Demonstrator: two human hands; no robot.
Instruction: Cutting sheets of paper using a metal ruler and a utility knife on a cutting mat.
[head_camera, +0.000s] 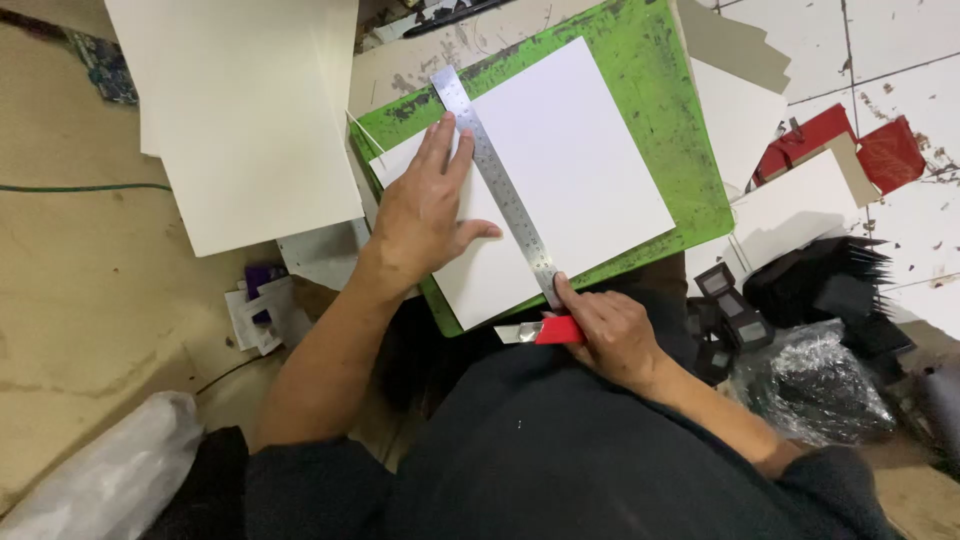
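Observation:
A white sheet of card (570, 170) lies on a green cutting mat (670, 110). A steel ruler (495, 180) runs diagonally across the sheet. My left hand (425, 205) presses flat on the sheet and ruler, fingers spread, fingertips on the ruler's upper part. My right hand (610, 335) sits at the ruler's near end and grips a red utility knife (545, 331), its blade pointing left at the mat's near edge.
A stack of large cream boards (250, 110) lies to the left of the mat. Grey and white card offcuts (790, 200), red paper pieces (885, 150) and black folded boxes (840, 290) sit at the right. A plastic bag (110, 470) lies at lower left.

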